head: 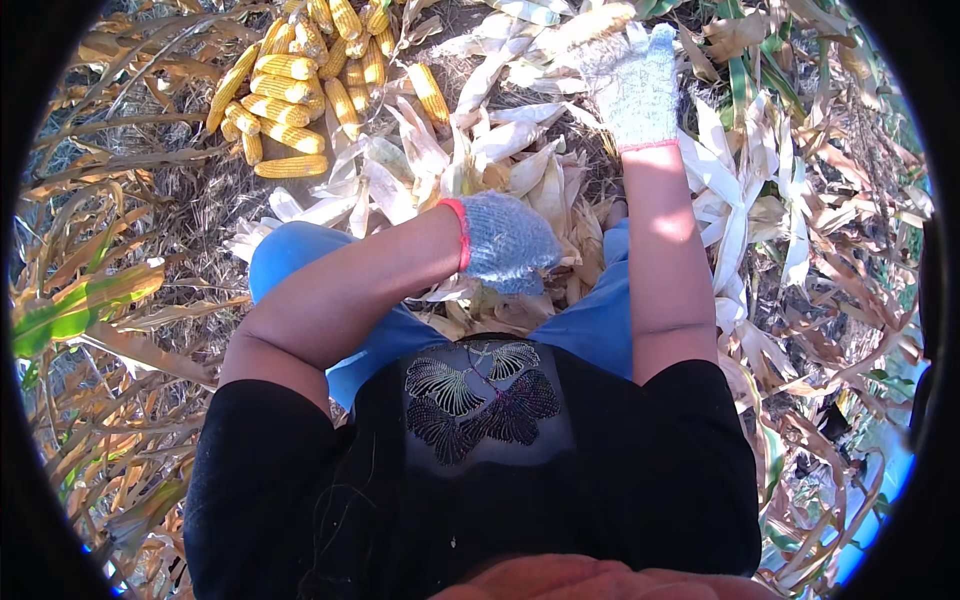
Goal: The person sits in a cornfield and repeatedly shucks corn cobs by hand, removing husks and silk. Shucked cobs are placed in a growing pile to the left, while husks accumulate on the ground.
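My left hand, in a grey knitted glove with a red cuff, hangs bent inward above the husks between my knees. Its fingers point right and down; whether they hold anything is hidden. Stretched far forward is my right hand, in a matching pale glove in bright sun. Its fingers are at a pale yellowish ear of corn at the top of the view, though glare hides whether they grip it. Dry corn husks lie heaped between and ahead of my hands.
A pile of husked yellow corn ears lies on the ground at the upper left. One more corn ear rests apart, nearer the husks. Dry corn stalks and leaves flank me on the left; more loose husks lie at right.
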A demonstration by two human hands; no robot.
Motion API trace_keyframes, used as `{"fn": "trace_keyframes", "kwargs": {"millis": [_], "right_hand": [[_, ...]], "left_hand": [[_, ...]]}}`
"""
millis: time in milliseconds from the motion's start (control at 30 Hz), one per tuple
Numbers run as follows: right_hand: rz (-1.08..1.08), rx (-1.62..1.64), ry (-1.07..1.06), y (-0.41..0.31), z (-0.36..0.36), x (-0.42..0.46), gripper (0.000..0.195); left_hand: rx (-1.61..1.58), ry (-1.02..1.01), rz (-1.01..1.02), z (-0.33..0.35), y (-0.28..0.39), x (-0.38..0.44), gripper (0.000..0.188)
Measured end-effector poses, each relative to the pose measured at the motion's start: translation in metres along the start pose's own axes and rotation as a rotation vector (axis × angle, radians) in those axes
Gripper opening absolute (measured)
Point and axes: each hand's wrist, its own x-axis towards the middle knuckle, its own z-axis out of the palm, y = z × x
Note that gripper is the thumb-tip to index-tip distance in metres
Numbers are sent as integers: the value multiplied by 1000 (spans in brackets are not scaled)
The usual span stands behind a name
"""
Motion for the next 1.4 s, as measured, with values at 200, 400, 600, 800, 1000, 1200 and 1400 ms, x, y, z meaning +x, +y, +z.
{"fn": "trace_keyframes", "kwargs": {"millis": [200, 400, 600, 800, 1000, 1200, 1400], "right_hand": [[86, -957, -341, 15, -4, -4, 47], [-510, -2303, -752, 83, -183, 38, 37], [241, -2241, -274, 188, -170, 45, 52], [614, -2353, -277, 225, -162, -4, 57], [1126, -1946, -60, 232, -188, -94, 69], [452, -1865, 438, 206, -225, -52, 59], [552, -2015, 792, 201, -196, 4, 62]], "left_hand": [[124, 611, -151, -42, -25, -39, 35], [404, 921, -435, -82, -43, -74, 30], [284, 976, -543, -78, -60, -103, 31], [125, 854, -660, -92, -58, -98, 35], [165, 872, -641, -97, -82, -102, 35], [126, 828, -633, -119, -76, -90, 34], [184, 827, -628, -106, -80, -96, 35]]}}
